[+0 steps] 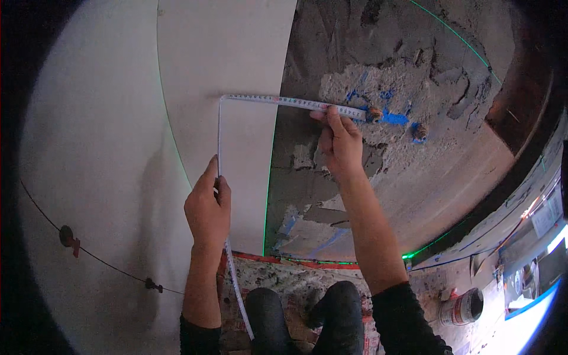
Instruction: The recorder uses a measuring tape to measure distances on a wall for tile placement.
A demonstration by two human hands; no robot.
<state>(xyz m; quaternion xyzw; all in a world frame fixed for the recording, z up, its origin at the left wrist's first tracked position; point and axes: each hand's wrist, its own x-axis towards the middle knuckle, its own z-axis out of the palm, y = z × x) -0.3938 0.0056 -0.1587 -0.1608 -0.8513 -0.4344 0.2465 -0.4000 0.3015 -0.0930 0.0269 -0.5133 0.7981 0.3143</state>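
A metal tape measure blade [298,103] runs across the edge of a pale wall tile [248,177] onto rough mortar [310,57]. Its end lies beside a brass pipe fitting [376,115] ringed with blue. My right hand [344,142] pinches the blade near that end. On the tile the blade bends sharply and comes down to my left hand [208,208], which grips it between thumb and fingers. Below the left wrist the blade hangs on towards my knees; its case is not in view.
A second pipe fitting [419,133] sticks out at the right. Green laser lines [265,213] cross the wall. Tile levelling clips [66,236] sit in a joint at the left. An open bucket [462,307] lies on the littered floor near my knees [266,315].
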